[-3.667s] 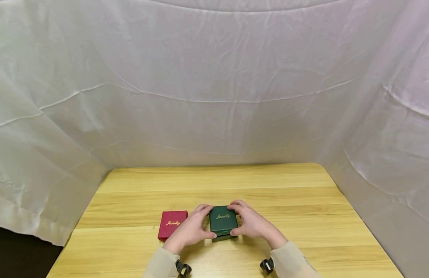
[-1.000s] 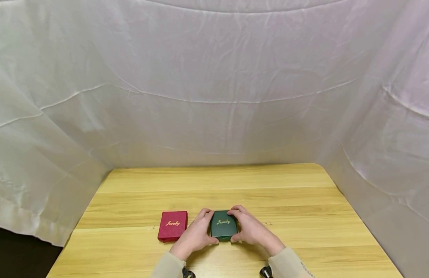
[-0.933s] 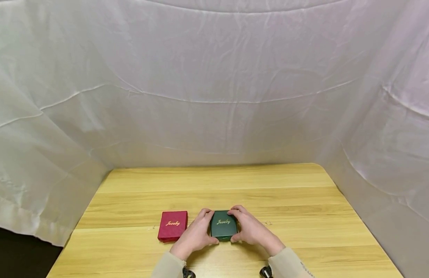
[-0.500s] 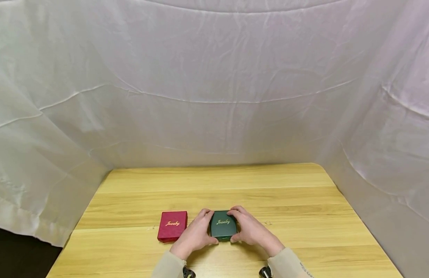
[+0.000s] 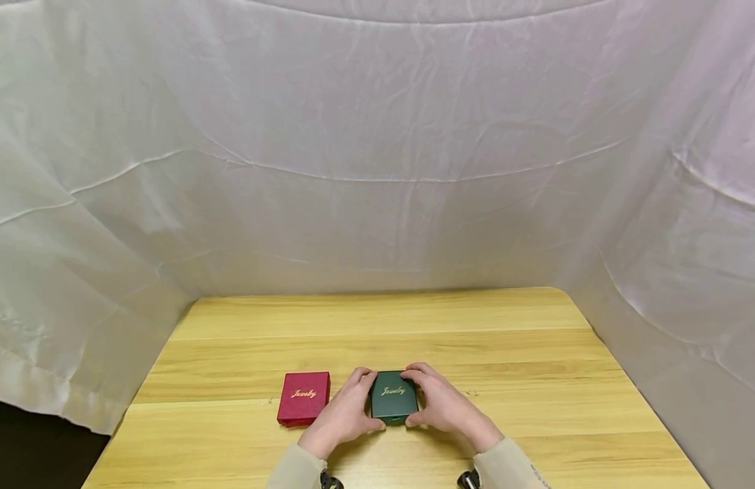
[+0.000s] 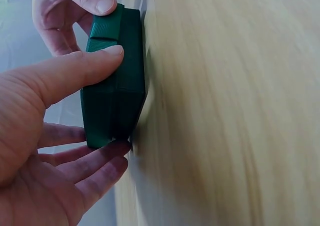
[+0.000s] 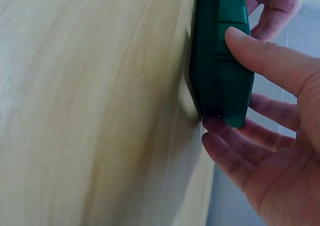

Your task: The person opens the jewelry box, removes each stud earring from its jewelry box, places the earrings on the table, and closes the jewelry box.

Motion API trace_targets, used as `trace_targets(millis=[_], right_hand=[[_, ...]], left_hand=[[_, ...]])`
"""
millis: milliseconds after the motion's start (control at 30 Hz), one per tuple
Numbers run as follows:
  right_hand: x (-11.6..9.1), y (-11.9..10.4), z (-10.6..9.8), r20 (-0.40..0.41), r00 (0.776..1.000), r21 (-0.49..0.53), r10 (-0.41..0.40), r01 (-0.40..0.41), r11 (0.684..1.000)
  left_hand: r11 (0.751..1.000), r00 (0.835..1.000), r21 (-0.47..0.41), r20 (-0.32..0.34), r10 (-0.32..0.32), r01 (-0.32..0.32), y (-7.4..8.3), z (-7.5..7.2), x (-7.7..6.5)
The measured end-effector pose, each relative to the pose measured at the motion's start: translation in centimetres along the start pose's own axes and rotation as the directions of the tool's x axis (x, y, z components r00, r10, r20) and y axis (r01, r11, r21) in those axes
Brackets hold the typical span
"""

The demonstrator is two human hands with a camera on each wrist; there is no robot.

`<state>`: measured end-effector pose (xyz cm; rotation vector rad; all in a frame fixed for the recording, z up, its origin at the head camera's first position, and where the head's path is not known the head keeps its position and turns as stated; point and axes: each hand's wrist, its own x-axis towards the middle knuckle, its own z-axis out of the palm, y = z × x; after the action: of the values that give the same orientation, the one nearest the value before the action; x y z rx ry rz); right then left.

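Note:
A dark green jewelry box (image 5: pixel 393 394) with gold "Jewelry" lettering sits on the wooden table, lid down, between both hands. From its left side my left hand (image 5: pixel 346 411) grips it, thumb at the front edge and fingers at the back corner. My right hand (image 5: pixel 441 402) holds the right side in the same way. In the left wrist view, a ribbed green ribbon (image 6: pixel 106 28) shows on the box's front between the two thumbs. The right wrist view has the green box (image 7: pixel 220 60) too, with fingers along its side. Its inside is hidden.
To the left of the left hand lies a red jewelry box (image 5: pixel 304 399), also lettered in gold. The wooden table (image 5: pixel 524 373) reaches back to white curtains (image 5: pixel 377 224) that enclose it at the back and sides.
Since the oldest frame the green box has come slightly nearer, and the base that stuck out below its lid is now covered. Over the last second hardly anything moves.

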<state>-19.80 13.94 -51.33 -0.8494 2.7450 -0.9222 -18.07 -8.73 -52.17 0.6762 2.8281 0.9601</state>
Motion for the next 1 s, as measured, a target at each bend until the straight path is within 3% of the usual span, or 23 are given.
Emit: trace_targets(millis=[467, 1000], right_hand=[[-1.2, 1.2, -2.1, 0.004, 0.999, 0.001, 0.039, -0.039, 0.999], [-2.0, 2.3, -3.1, -0.006, 0.997, -0.038, 0.075, -0.075, 0.996]], left_hand=[[0.998, 0.998, 0.038, 0.02, 0.059, -0.059, 1.5, 0.5, 1.6], [0.998, 0.997, 0.042, 0.056, 0.054, -0.057, 2.8, 1.6, 3.1]])
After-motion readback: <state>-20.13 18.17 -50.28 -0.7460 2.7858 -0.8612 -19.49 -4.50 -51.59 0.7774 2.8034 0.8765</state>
